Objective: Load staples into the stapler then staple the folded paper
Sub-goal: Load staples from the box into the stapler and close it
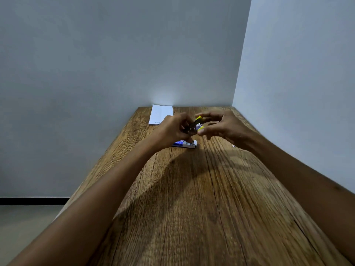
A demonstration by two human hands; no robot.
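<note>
Centre: a small yellow stapler (197, 122), hinged open, is held above the table between both hands. My left hand (173, 127) curls its fingers round the dark metal end; my right hand (222, 125) pinches the yellow end between thumb and forefinger, the other fingers spread loosely. The picture is blurred here, so I cannot tell whether staples already sit in the channel.

Below the hands: an opened staple box (187, 144), blue and white, lies flat on the wooden table (201, 208), just beside the left wrist on its near side.

Far edge: the folded paper (160, 114), white, lies against the back wall, apart from the hands and partly hidden behind the left one.

Margins: the table's right side and far end meet pale walls; its left edge drops to the floor. A broad bare stretch of wood runs from the box toward me, between both forearms.
</note>
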